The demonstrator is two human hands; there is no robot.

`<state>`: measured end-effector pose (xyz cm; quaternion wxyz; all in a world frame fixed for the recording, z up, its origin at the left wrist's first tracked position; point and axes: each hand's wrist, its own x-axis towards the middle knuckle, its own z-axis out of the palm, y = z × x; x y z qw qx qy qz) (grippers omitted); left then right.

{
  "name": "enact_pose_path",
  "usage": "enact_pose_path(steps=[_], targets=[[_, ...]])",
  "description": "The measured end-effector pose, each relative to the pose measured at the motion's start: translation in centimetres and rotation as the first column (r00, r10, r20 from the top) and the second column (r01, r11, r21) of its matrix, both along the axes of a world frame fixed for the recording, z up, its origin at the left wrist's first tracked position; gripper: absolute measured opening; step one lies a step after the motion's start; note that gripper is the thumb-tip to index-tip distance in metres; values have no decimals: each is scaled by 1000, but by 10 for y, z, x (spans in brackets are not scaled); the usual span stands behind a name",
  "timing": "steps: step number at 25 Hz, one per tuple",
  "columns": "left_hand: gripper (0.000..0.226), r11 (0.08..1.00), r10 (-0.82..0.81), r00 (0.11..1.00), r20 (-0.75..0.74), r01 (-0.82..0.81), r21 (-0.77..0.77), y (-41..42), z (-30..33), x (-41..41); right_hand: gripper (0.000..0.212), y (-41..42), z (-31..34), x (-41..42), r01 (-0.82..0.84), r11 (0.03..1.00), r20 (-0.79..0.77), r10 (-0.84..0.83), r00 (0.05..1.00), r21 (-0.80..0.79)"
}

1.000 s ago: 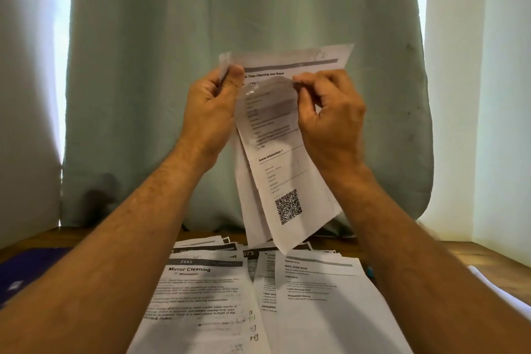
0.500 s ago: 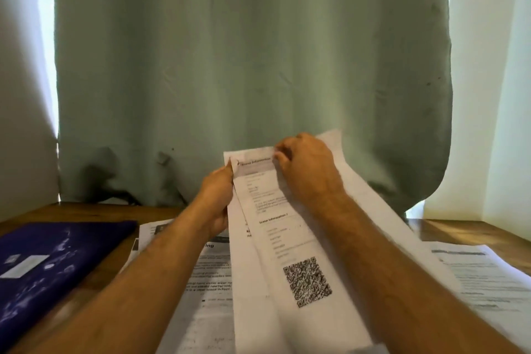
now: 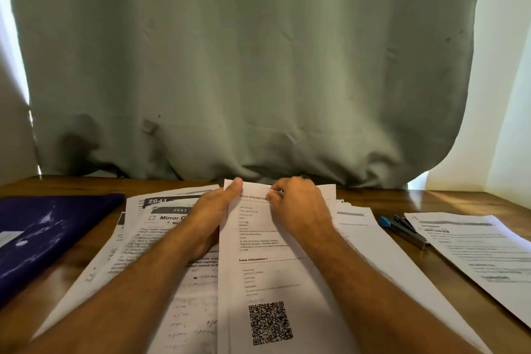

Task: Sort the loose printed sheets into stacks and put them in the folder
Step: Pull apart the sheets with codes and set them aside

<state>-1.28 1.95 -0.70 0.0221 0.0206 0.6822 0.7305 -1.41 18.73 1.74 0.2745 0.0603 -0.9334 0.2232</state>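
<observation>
A printed sheet with a QR code (image 3: pixel 267 282) lies lengthwise over the spread of loose sheets (image 3: pixel 161 238) on the wooden table. My left hand (image 3: pixel 214 210) holds its top left corner, thumb on top of the paper. My right hand (image 3: pixel 298 207) pinches the sheet's top edge just right of the heading. More white sheets fan out under my right forearm (image 3: pixel 370 241). A dark blue folder (image 3: pixel 43 233) lies shut at the left of the table.
A separate printed sheet (image 3: pixel 477 250) lies at the right. A blue and black stapler (image 3: pixel 402 230) sits between it and the middle pile. A green curtain (image 3: pixel 244 66) hangs behind the table's far edge.
Both hands have come down from chest height with the QR sheet, which now lies on the pile on the table. The view has tilted down, showing folder and stapler.
</observation>
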Motion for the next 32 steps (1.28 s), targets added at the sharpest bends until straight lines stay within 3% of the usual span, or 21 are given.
enact_pose_path(steps=[2,9,24,28,32], targets=[[33,1000,-3,999,-53,2,-17,-2,-1,0,22,2,-4,1,2,1000,-12,-2,1000,-1],[20,993,104,985,-134,-111,-42,8,-3,10,24,7,-8,3,18,993,-4,-18,1000,-113],[27,986,163,976,-144,-167,-16,13,-3,14,35,2,-7,7,-40,996,-160,27,987,-76],[28,984,174,976,-132,-175,1,14,-2,12,47,0,-10,8,-24,1000,-140,21,990,-19],[29,983,180,973,-144,-183,-11,15,-3,13,45,0,-7,8,-39,999,-98,40,994,14]])
